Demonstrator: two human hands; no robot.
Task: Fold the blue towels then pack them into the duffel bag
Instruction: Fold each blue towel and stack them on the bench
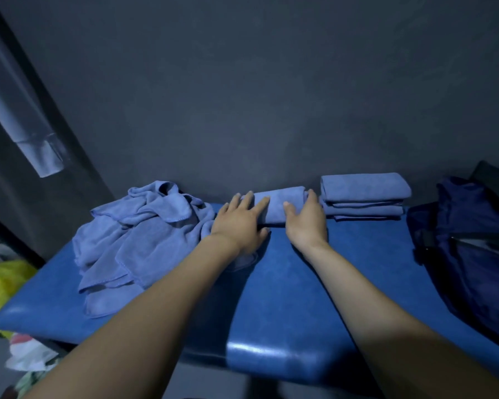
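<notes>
Both hands lay flat, fingers straight, on a folded blue towel [277, 204] at the far edge of a blue padded bench [285, 298]: left hand [238, 223], right hand [306, 221]. Loose towels [133, 240] were heaped left, a folded stack [363, 197] just right, a dark duffel bag [470, 254] far right.

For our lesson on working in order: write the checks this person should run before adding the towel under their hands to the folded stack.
1. Towel folded compact: ok.
2. Left hand and right hand both flat on it: ok.
3. Folded stack neat, room on top: ok.
4. Path to stack clear: ok.
5. Duffel bag open: cannot tell.
6. Unfolded pile finished: not ok.
</notes>
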